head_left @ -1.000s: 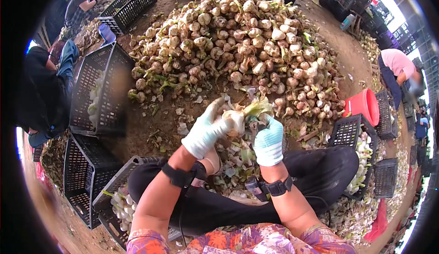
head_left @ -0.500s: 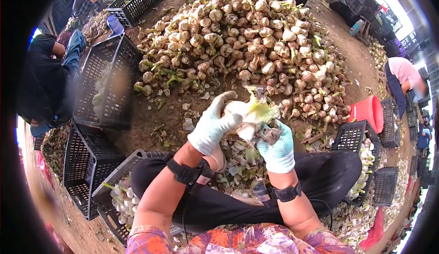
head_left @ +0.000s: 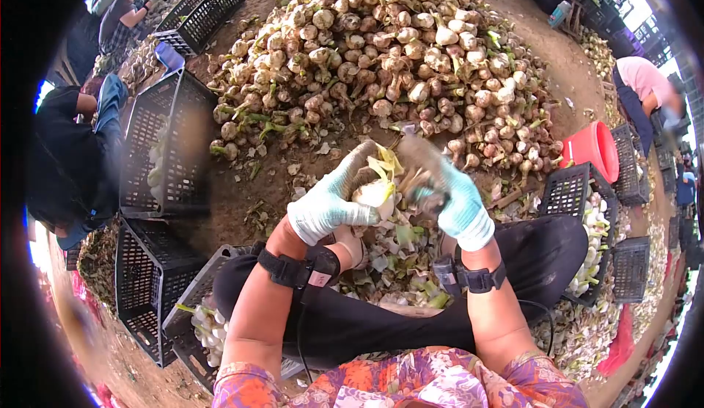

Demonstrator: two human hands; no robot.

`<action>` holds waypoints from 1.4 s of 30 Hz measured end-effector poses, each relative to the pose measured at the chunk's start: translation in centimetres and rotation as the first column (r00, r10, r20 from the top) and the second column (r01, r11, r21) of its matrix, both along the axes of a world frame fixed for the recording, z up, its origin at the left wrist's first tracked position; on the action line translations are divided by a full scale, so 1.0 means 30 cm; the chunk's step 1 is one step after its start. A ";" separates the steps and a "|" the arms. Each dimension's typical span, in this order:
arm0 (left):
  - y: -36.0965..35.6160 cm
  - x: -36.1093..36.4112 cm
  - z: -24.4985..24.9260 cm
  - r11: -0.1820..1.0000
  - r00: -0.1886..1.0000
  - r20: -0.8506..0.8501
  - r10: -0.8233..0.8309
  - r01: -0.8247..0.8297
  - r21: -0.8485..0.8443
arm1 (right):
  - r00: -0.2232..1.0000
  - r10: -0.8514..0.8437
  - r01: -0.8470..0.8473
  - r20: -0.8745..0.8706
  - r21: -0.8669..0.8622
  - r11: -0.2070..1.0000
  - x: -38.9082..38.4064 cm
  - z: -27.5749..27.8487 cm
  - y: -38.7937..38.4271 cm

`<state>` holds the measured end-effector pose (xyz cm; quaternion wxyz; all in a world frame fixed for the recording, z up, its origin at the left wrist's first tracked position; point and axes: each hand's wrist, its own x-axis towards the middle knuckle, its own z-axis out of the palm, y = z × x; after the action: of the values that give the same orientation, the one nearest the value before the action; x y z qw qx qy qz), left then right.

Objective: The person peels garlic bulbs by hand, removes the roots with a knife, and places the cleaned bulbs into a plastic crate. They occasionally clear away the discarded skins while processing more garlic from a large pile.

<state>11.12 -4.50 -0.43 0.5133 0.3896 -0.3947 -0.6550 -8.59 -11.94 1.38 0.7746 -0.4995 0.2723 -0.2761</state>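
Note:
My left hand, in a pale glove with soiled fingertips, is closed around a white garlic bulb with a yellow-green stalk at its top. To the right of the bulb and apart from it is my right hand, also gloved. Its fingers are smeared by motion, and whether anything is between them I cannot make out. Beneath both hands lie loose garlic skins and leaf scraps on the ground between my legs. Beyond them rises a large heap of unpeeled garlic.
Black crates with whitish garlic stand by my left knee and right knee. Other black crates line the left. A red bucket sits at right. People work at left and right.
My right hand has moved right and up, away from the bulb. The leafy outer layers around the bulb have thinned, and its white surface shows more. The view has shifted slightly.

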 end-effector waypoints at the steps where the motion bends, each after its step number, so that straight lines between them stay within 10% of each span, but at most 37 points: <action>1: -0.007 0.001 -0.014 0.999 0.999 0.035 -0.021 0.022 -0.039 | 0.967 0.112 -0.180 0.228 0.307 0.934 0.004 0.022 0.004; 2: -0.017 -0.007 -0.019 0.994 0.985 0.172 0.020 -0.001 -0.109 | 0.990 0.141 -0.143 -0.025 -0.270 0.952 0.014 0.002 0.007; 3: -0.020 -0.015 -0.017 0.994 0.985 0.174 0.008 0.012 -0.111 | 0.967 0.016 -0.207 -0.254 -0.746 0.633 0.031 -0.012 0.010; 5: -0.018 -0.031 0.007 0.986 0.986 -0.055 0.155 -0.152 0.063 | 0.925 -0.244 -0.054 -0.290 -0.739 0.672 0.048 -0.068 0.037; 7: -0.005 -0.056 0.008 0.956 0.955 -0.055 0.290 -0.287 0.055 | 0.911 -0.307 0.217 -0.276 -0.313 0.925 0.090 -0.097 0.080; 8: -0.005 -0.061 -0.008 0.925 0.931 -0.021 0.365 -0.359 0.123 | 0.865 -0.452 0.213 -0.218 -0.657 0.724 0.116 -0.065 0.121; 9: -0.005 -0.065 -0.024 0.884 0.901 0.015 0.434 -0.429 0.188 | 0.909 -0.417 0.401 0.025 0.227 0.888 0.155 -0.123 0.126; 11: -0.002 -0.057 -0.039 0.841 0.863 -0.002 0.505 -0.492 0.224 | 0.878 -0.459 0.314 -0.134 -0.561 0.766 0.144 -0.144 0.146; 14: -0.007 -0.035 -0.003 0.851 0.821 -0.236 0.520 -0.476 0.222 | 0.856 -0.482 0.502 -0.187 0.076 0.862 0.124 -0.270 0.061; 15: 0.008 -0.009 -0.007 0.875 0.854 -0.203 0.480 -0.450 0.176 | 0.827 -0.489 0.513 -0.278 0.015 0.858 0.088 -0.338 0.040; 17: 0.009 0.006 0.013 0.911 0.843 -0.349 0.410 -0.394 0.119 | 0.815 -0.199 -0.029 -0.544 -0.381 0.924 0.018 -0.371 0.018; 19: 0.010 0.025 -0.009 0.898 0.860 -0.270 0.432 -0.382 0.219 | 0.874 -0.281 0.015 -0.397 -0.556 0.831 0.036 -0.243 0.047; 22: 0.011 0.005 0.003 0.897 0.893 -0.128 0.432 -0.411 0.163 | 0.950 -0.208 0.108 -0.234 -0.379 0.919 0.081 -0.039 0.060; 25: 0.011 -0.029 0.043 0.910 0.913 -0.042 0.405 -0.399 0.112 | 0.931 -0.111 -0.030 -0.347 -0.375 0.927 0.119 -0.012 0.064; 26: 0.016 -0.022 0.029 0.924 0.927 -0.038 0.373 -0.367 0.107 | 0.952 -0.231 0.000 -0.200 -0.755 0.656 0.133 -0.014 0.074; 34: 0.017 -0.007 0.019 0.949 0.949 -0.062 0.309 -0.304 0.078 | 0.952 -0.237 0.008 -0.193 -0.759 0.651 0.119 -0.086 0.084; 39: 0.024 -0.006 0.016 0.958 0.956 -0.072 0.286 -0.282 0.056 | 0.933 -0.174 0.052 -0.316 -0.361 0.931 0.110 -0.168 0.102; 42: 0.019 0.008 0.070 0.963 0.936 -0.269 0.229 -0.258 -0.078 | 0.725 -0.005 -0.466 -0.689 -0.495 0.733 0.063 -0.322 0.131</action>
<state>11.37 -3.92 1.66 0.6584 0.3175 -0.3095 -0.6082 -6.71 -8.01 -8.29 0.4422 -0.8269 0.3430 -0.0548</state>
